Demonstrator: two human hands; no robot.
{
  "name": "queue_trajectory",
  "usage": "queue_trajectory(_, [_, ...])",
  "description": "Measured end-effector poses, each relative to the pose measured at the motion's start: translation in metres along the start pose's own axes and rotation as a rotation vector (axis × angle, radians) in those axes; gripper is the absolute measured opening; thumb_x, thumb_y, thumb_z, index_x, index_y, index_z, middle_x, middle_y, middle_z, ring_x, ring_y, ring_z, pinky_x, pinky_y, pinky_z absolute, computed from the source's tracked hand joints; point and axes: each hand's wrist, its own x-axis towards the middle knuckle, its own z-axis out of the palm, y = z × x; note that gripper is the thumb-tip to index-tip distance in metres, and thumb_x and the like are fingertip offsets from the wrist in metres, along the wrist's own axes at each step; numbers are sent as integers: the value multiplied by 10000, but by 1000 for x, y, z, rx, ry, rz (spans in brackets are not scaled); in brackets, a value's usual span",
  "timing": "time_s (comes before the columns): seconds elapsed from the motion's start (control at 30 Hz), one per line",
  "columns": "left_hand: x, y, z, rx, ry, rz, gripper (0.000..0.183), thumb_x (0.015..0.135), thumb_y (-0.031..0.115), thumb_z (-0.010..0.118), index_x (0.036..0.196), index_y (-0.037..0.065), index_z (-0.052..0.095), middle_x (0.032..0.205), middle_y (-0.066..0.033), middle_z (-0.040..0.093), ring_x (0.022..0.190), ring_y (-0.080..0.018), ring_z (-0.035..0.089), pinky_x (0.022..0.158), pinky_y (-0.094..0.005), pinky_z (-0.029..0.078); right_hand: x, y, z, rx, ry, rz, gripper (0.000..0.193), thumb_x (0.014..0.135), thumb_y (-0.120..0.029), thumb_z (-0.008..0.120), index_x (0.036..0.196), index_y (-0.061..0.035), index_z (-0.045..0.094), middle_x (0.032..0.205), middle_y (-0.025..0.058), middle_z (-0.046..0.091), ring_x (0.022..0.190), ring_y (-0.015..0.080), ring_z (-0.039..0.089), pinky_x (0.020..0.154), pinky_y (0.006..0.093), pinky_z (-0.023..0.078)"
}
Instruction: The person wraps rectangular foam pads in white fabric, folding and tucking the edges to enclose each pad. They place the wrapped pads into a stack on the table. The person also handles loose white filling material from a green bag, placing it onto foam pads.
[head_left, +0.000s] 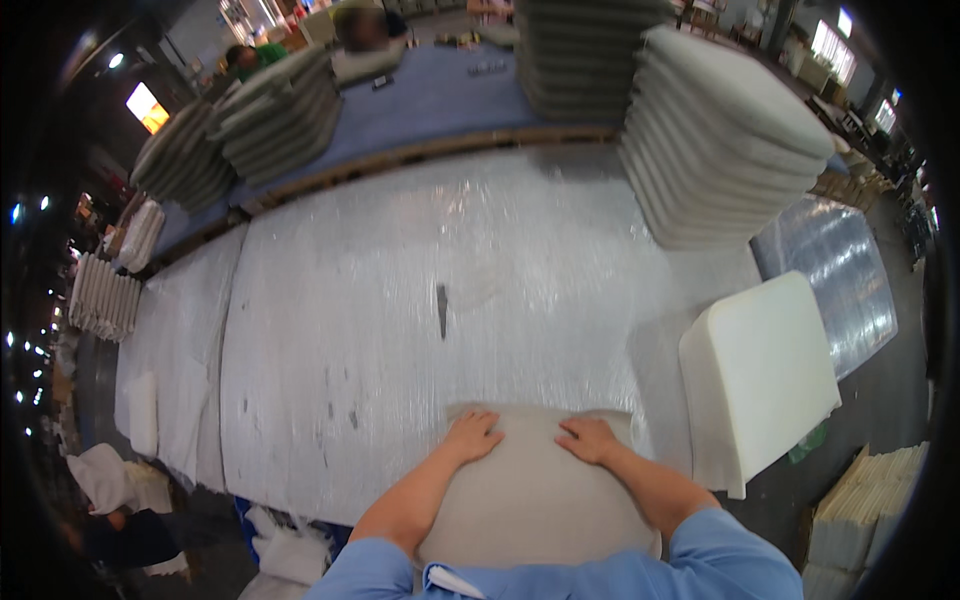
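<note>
A beige fabric-covered cushion lies at the near edge of the plastic-wrapped table, close against my body. My left hand rests palm down near its far left corner, fingers stretched over the fabric and thumb pointing inward. Near the far right corner, my right hand presses down in the same way, its fingers also spread on the cover. Neither hand is closed round anything. The cushion's near edge is partly hidden by my blue shirt.
White foam blocks stand at the table's right edge. Behind them rises a tall stack of grey cushions. More cushion stacks stand on a blue-covered table beyond. A dark mark shows on the plastic wrap.
</note>
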Motion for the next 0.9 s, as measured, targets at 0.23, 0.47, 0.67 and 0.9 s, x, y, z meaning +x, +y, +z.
queue_trajectory(0.23, [-141,-52,4,-710,63,-174,782,1002,509,588,1566,7,382,1587,-241,412,1452,-362,431,1193,-423,359,-139,40,-14,290,327,264,727,922,-494,686,1488,-68,521,1576,249,421,1449,376,430,1195,527,327])
queue_trajectory(0.47, [-228,-39,65,-2062,-10,-147,617,1028,436,551,1453,-6,482,1384,-209,604,1304,-323,577,1092,-518,465,-264,1,45,1662,83,264,646,1034,-505,526,1510,-73,464,1442,162,585,1352,345,541,1136,592,397])
queue_trajectory(0.67, [-251,30,72,-2109,-87,-134,580,1047,429,501,1489,57,444,1424,-209,552,1275,-351,579,1067,-557,485,-285,-8,-8,1745,505,260,638,978,-452,638,1489,-124,441,1462,148,538,1322,353,534,1066,605,455])
queue_trajectory(0.9, [-269,66,87,-2163,-430,-335,682,1044,453,516,1568,103,253,1466,-267,434,1309,-435,512,1077,-598,469,-241,-121,48,1625,883,-110,731,939,-301,733,1545,-234,329,1487,104,487,1337,355,509,1018,650,471])
